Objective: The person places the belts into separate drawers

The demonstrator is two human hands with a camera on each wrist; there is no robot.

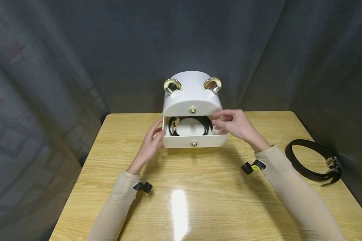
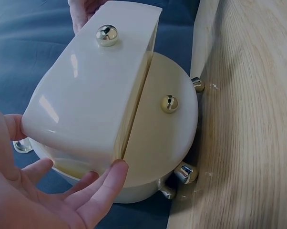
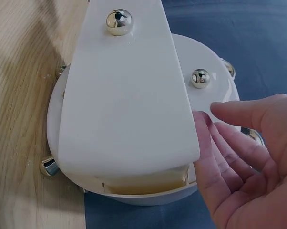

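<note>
A white, rounded box (image 1: 193,88) with gold trim stands at the back of the table, with a drawer (image 1: 179,142) pulled out of it. Inside the drawer lies a coiled black belt (image 1: 209,124) with a gold buckle. My left hand (image 1: 149,144) is at the drawer's left side; in the left wrist view its fingertips (image 2: 116,169) touch the drawer's edge. On the right, my right hand (image 1: 233,124) rests fingers against the side wall, its thumb held apart from the drawer. Round gold knobs (image 3: 119,22) sit on the drawer fronts.
Another coiled black belt (image 1: 310,174) with a metal buckle lies on the right of the wooden table (image 1: 157,214). Dark curtains (image 1: 132,50) hang behind and beside the table. Gold feet (image 2: 185,172) hold the box off the tabletop.
</note>
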